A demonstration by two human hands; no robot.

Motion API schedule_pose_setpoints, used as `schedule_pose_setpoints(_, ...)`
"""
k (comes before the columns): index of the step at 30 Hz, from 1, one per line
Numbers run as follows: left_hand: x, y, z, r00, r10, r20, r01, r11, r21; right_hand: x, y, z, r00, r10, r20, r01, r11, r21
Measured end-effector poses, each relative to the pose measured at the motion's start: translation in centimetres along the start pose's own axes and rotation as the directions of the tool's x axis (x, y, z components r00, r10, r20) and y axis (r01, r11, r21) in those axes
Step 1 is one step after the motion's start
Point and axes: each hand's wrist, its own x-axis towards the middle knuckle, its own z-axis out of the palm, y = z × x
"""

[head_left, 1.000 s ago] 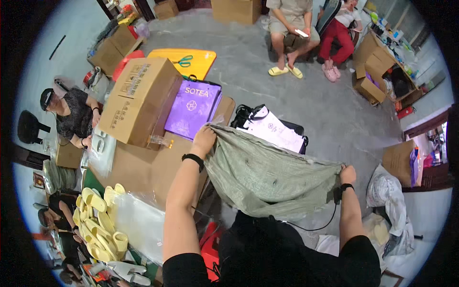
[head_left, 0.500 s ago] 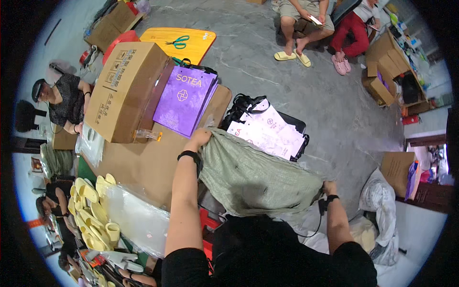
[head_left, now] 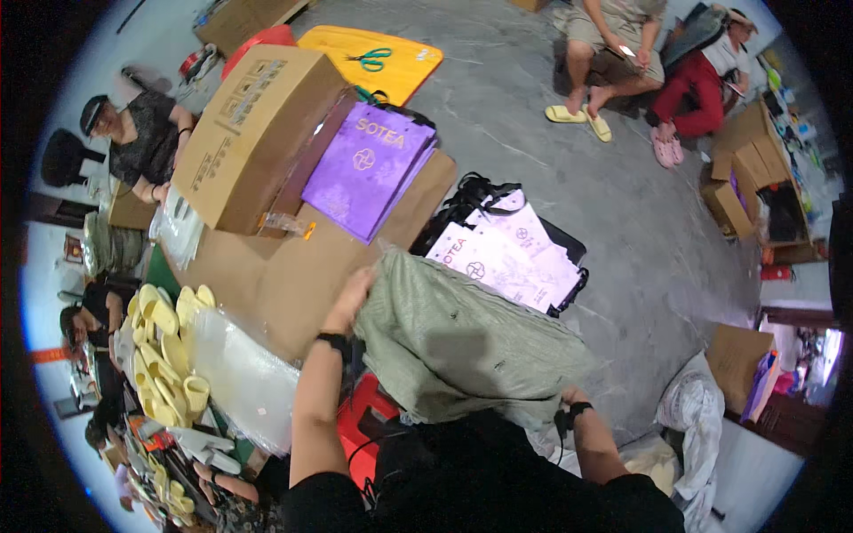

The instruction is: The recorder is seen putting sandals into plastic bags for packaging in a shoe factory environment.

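A grey-green woven sack (head_left: 466, 342) is spread out in front of my body, held at both sides. My left hand (head_left: 356, 290) is closed on its left edge, beside the brown table. At the lower right edge my right hand (head_left: 574, 397) grips the sack; its fingers are partly hidden. Just beyond the sack lie white and lilac printed paper bags (head_left: 504, 258) with black ribbon handles. A stack of purple paper bags (head_left: 366, 164) rests on the brown tabletop (head_left: 293, 284), farther from my left hand.
A large cardboard carton (head_left: 258, 133) stands on the table, near clear plastic bags (head_left: 240, 377) and yellow slippers (head_left: 160, 355). Scissors (head_left: 371, 59) lie on a yellow board (head_left: 404, 71). A red stool (head_left: 366, 426) is close by my left. Other people sit around.
Both hands have come down and closer to my body with the sack, its right side dropping and folding. The view has shifted, so the surroundings sit farther right.
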Motion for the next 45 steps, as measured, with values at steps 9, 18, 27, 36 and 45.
schedule_pose_setpoints(9, -7.6, -22.5, 2.8, 0.888, 0.36, -0.285, -0.189, 0.852, 0.488, -4.1, -9.1, 4.9, 0.917, -0.136, 0.375, 0.213, 0.962, -0.171)
schedule_pose_setpoints(18, -8.0, -24.9, -1.3, 0.983, -0.004, 0.185, 0.173, 0.384, -0.907, -8.2, -17.7, 5.9, 0.797, -0.078, 0.599, 0.336, 0.882, -0.331)
schedule_pose_setpoints(27, -9.8, -26.8, -5.4, 0.978, 0.202, -0.05, -0.173, 0.922, 0.346, 1.2, -46.6, 0.0, 0.992, 0.003, 0.129, 0.034, 0.959, -0.281)
schedule_pose_setpoints(36, -8.2, -31.6, -2.8, 0.933, -0.358, -0.033, 0.174, 0.53, -0.83, 12.2, -41.8, 9.2, 0.935, -0.241, -0.262, 0.054, 0.823, -0.566)
schedule_pose_setpoints(45, -11.3, -29.7, -4.2, 0.964, 0.225, -0.143, -0.211, 0.972, 0.107, 13.8, -44.8, 9.4, 0.961, -0.173, -0.217, 0.033, 0.848, -0.529)
